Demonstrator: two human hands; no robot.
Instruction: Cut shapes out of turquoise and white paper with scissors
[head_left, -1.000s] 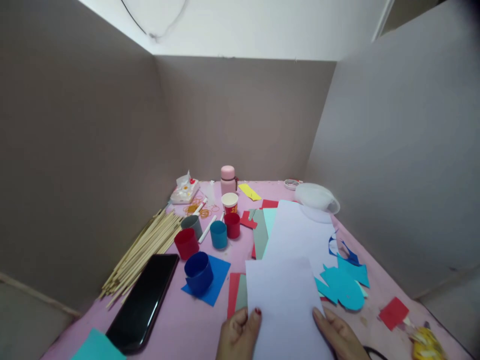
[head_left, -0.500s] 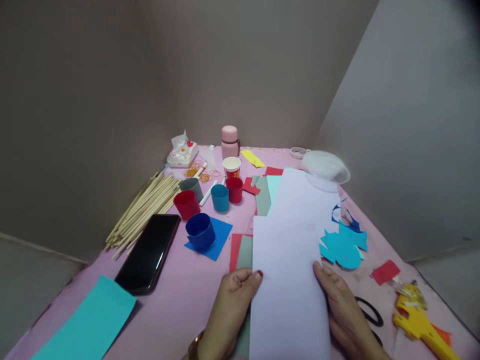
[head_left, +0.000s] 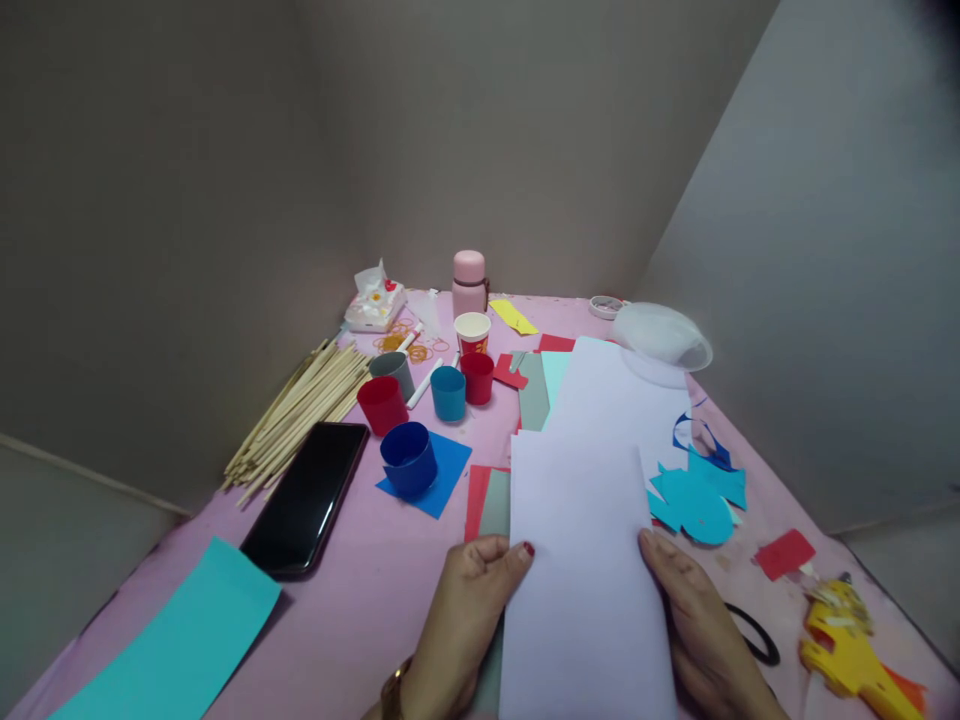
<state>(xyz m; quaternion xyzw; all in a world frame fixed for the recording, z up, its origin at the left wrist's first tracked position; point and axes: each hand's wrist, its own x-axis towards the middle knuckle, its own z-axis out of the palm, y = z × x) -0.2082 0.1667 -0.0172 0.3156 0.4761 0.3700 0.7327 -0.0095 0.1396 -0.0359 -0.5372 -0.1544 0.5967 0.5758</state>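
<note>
Left hand [head_left: 469, 600] and right hand [head_left: 694, 625] each pinch a long side of the white sheet [head_left: 585, 560] at the table's [head_left: 360, 600] near edge, equally close, its long axis running straight away, over coloured papers [head_left: 495, 505].

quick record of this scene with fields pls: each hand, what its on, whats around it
left: left hand grips the left edge of the white paper sheet, thumb on top
right: right hand lies along the sheet's right edge; grip unclear
surface: pink table
left of sheet: black phone, dark blue paper cylinder, bundle of wooden sticks
right of sheet: cyan paper cut-out, yellow glue gun
</note>
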